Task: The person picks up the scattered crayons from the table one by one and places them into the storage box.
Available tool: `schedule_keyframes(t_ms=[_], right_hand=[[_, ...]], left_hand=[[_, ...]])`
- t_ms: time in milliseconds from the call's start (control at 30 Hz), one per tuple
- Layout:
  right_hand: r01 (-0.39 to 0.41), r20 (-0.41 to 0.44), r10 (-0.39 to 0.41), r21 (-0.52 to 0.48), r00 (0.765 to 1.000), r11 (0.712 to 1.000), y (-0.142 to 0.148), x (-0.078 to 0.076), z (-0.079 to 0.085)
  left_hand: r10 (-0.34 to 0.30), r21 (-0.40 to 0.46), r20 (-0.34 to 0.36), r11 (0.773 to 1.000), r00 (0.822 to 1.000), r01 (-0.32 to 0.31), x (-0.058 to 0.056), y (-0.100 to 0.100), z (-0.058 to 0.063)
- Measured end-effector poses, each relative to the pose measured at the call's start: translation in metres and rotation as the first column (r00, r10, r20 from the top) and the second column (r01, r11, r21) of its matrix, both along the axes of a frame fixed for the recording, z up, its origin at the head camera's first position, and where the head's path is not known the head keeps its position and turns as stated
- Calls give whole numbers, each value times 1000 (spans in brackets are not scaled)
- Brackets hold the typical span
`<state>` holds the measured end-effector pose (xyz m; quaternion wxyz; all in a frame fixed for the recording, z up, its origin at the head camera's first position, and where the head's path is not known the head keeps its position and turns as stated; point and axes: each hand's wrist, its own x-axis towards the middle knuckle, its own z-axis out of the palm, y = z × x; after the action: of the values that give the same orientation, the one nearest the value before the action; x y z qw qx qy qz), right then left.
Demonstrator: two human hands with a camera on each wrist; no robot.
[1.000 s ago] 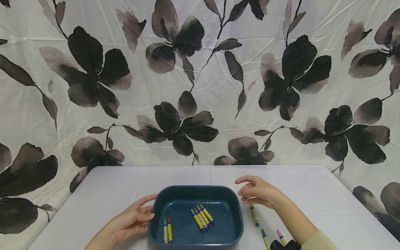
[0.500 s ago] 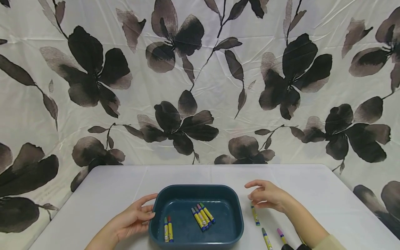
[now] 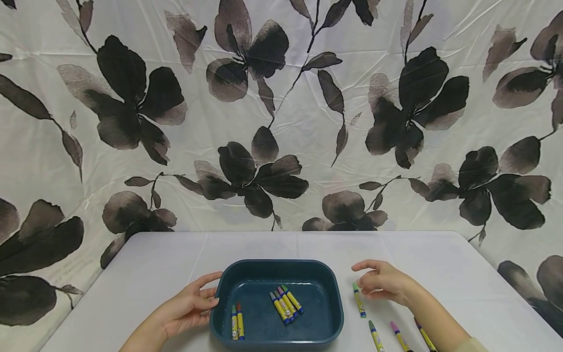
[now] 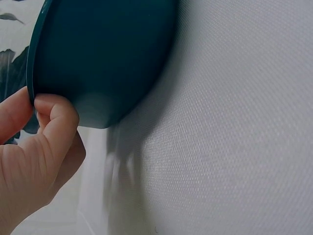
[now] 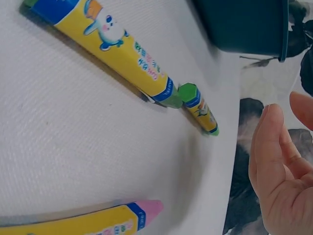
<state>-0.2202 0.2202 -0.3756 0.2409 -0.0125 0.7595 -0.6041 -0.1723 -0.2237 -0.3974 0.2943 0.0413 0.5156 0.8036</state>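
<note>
The left hand (image 3: 186, 307) pinches the teal tray (image 3: 318, 303) by its rim, while the right hand (image 3: 388, 284) hovers, relaxed and holding nothing, near a green-tipped crayon (image 3: 359, 302) on the bench (image 3: 176, 256).

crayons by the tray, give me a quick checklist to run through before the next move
1. Tray held: ok, the left hand pinches its rim.
2. Right hand free: ok, it holds nothing.
3. Right hand touching the bright green crayon: not ok, the right wrist view shows a gap between them.
4. Room in the tray: ok, its right part is bare; the group of four crayons lies near the middle and the pair of crayons at the left.
5. Tip colour of the crayon beside the right forearm: cannot tell, it looks too dark.
</note>
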Motion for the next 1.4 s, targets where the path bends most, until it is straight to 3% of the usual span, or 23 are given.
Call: schedule_keyframes(t_ms=[867, 1033, 1200, 1400], right_hand=[[52, 1, -52, 35, 999, 998, 6, 6, -28], [97, -13, -97, 115, 995, 989, 3, 7, -32], [158, -83, -142, 233, 986, 960, -5, 8, -33], [176, -146, -135, 313, 980, 933, -13, 9, -33]], left_hand=[[14, -16, -2, 1000, 1000, -14, -1, 1, -2], [20, -27, -6, 999, 1000, -20, 0, 1, -1], [20, -26, -11, 999, 1000, -21, -1, 1, -1], [21, -28, -14, 999, 1000, -22, -1, 1, -2]])
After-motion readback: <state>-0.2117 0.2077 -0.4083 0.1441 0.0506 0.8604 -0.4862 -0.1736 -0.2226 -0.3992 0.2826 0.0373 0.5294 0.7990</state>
